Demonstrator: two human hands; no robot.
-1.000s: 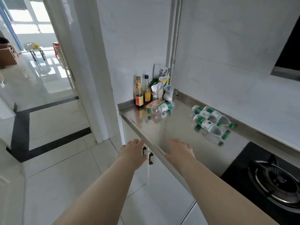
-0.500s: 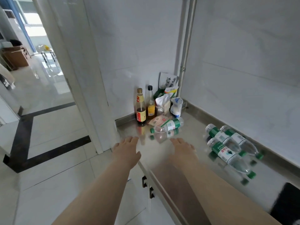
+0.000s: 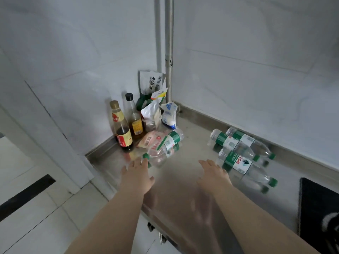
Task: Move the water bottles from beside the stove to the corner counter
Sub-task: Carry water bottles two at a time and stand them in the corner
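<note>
Left hand [image 3: 136, 176]: fingers straight, close together, empty, tips by cap of corner bottle [image 3: 165, 143].
Right hand [image 3: 213, 174]: fingers straight, slightly parted, empty, just beside nearest bottle [image 3: 238, 163].
Water bottles [image 3: 230, 142]: three lying on counter [image 3: 183, 195] near stove [image 3: 319, 208].

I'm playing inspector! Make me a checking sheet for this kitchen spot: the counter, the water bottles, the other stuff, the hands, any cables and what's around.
Surface: steel counter, shiny, mirrors the bottles.
Job's things: three water bottles lie on their sides near the stove; a fourth water bottle lies in the corner.
Clutter: two sauce bottles stand upright; packets lean in the corner; a pink packet lies beside the fourth bottle.
Hands: left hand and right hand reach over the counter, fingers straight, holding nothing.
Cables: nothing seen.
Surroundings: white walls, a corner pipe, tiled floor.
</note>
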